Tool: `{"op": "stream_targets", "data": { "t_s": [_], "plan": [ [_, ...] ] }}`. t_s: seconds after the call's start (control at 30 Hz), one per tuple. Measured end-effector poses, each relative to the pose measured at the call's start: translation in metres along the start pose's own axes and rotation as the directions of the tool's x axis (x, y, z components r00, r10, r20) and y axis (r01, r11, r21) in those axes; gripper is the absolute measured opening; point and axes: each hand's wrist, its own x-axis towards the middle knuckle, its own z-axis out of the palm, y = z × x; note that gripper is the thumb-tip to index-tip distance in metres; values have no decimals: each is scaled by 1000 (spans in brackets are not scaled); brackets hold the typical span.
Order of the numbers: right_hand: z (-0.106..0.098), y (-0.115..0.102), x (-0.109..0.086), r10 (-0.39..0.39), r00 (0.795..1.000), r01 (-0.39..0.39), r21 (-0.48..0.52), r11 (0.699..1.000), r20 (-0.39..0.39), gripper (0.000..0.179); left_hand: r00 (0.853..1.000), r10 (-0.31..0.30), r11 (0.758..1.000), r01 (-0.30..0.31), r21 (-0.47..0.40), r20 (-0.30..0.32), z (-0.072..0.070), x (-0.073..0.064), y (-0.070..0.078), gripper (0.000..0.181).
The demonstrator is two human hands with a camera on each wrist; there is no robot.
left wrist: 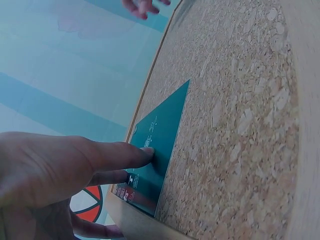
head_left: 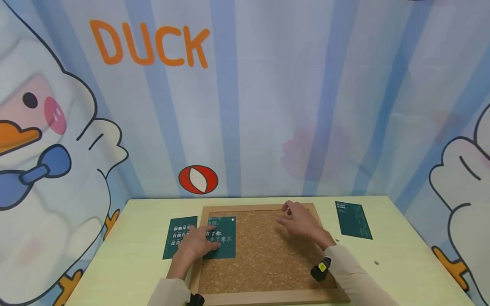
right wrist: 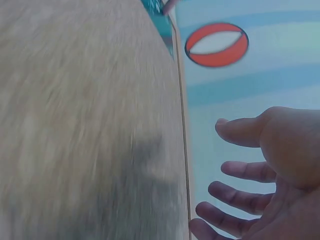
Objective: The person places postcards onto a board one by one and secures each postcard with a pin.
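Observation:
My left hand [head_left: 195, 243] rests its fingers on a dark green card [head_left: 226, 247] with white writing, which lies flat at the left of a wood-framed cork board [head_left: 268, 272]. In the left wrist view, the thumb presses on that card [left wrist: 169, 125]. A small pale pin [head_left: 232, 219] shows at the card's upper right corner. Over the board's upper right part, my right hand [head_left: 300, 219] hovers with nothing in it; the right wrist view shows its fingers spread and loosely bent.
A second green card [head_left: 180, 225] lies left of the board, partly under the left hand. Another green card [head_left: 354, 220] is at the table's back right. Two small pin-like pieces, one nearer [head_left: 377, 262] and one farther [head_left: 337, 240], lie right of the board. A printed curtain stands behind.

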Motion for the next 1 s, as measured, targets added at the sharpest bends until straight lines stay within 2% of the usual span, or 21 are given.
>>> {"op": "stream_targets", "data": {
  "t_s": [0.23,0.37,0.6,0.77,1.0],
  "plan": [
    [-28,39,-31,56,998,-57,-9,998,-40,42,1000,3,1000,-3,-3,1,0,-1,1,63],
    [-34,56,-45,108,993,-109,-36,993,-42,51,1000,4,1000,-4,-4,-2,-1,-1,0,63],
    [-38,73,-60,221,975,-221,-27,975,-4,65,1000,8,1000,-8,-4,-2,-2,-1,1,63],
    [-36,80,-66,269,963,-270,7,963,28,60,1000,4,1000,-4,-4,2,-1,-2,0,63],
    [-34,84,-70,287,958,-288,44,957,15,47,1000,4,1000,-4,0,5,-1,-2,0,63]
  ]
}}
